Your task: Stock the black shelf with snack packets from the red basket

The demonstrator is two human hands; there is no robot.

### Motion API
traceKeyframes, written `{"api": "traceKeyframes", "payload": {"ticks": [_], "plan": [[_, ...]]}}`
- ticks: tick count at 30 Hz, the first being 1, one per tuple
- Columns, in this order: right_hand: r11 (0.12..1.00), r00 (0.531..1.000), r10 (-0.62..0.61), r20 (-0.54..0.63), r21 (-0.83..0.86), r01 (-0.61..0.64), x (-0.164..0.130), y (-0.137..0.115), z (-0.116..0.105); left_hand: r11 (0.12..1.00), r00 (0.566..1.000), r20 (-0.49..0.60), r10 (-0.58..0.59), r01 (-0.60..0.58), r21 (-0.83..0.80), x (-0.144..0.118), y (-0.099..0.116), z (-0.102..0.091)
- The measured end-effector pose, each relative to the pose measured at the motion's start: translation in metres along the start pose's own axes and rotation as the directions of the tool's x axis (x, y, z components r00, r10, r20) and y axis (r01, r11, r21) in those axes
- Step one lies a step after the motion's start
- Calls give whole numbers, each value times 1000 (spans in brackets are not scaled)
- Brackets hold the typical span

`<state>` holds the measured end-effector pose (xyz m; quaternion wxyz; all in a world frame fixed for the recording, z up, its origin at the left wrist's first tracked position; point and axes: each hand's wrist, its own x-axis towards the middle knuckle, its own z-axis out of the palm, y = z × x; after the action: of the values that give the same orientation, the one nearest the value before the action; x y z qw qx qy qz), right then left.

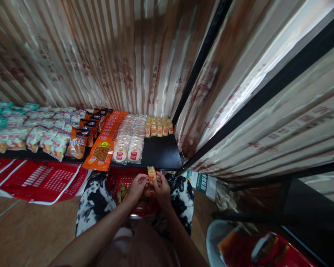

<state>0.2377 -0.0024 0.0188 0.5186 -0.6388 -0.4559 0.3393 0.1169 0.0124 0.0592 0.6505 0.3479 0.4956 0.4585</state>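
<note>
While both forearms reach forward over the lap, the left hand and the right hand meet just above a red basket that sits between the knees, and together they pinch a small yellow snack packet held upright between them. Each hand is curled nearly closed, its fingertips on the packet's lower part, the left from the left side and the right from the right; the packet's top stands clear above the fingers, just under the front edge of the black shelf. More small packets lie in the basket below the hands, though they are too dim to count. On the shelf, well apart from the hands, a short row of similar yellow packets sits at the back right, with bare black shelf in front of it. Beside that row to the left lie clear-wrapped round cakes in two lines, then flat orange packs, then dark orange bags and pale snack bags running off to the left. Flattened red baskets lie on the floor under the shelf's left part. Striped plastic sheeting hangs behind it.
</note>
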Motion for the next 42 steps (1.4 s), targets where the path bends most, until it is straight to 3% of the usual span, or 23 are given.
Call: {"api": "traceKeyframes", "payload": {"ticks": [15,22,28,34,42], "plan": [[998,998,-60,12,31,60,23,-23,-10,976,992,-1,127,-125,178,19,12,19],[990,990,-133,-40,-44,131,47,-35,-14,977,986,14,167,-167,134,29,21,29],[988,985,-151,-81,-47,148,65,-38,-12,941,977,13,212,-208,266,41,24,38],[974,982,-181,-61,-150,171,84,-35,-11,922,973,9,230,-221,318,50,31,47],[933,968,-242,-64,-289,214,115,-30,-2,937,968,25,248,-247,249,71,34,55]]}}
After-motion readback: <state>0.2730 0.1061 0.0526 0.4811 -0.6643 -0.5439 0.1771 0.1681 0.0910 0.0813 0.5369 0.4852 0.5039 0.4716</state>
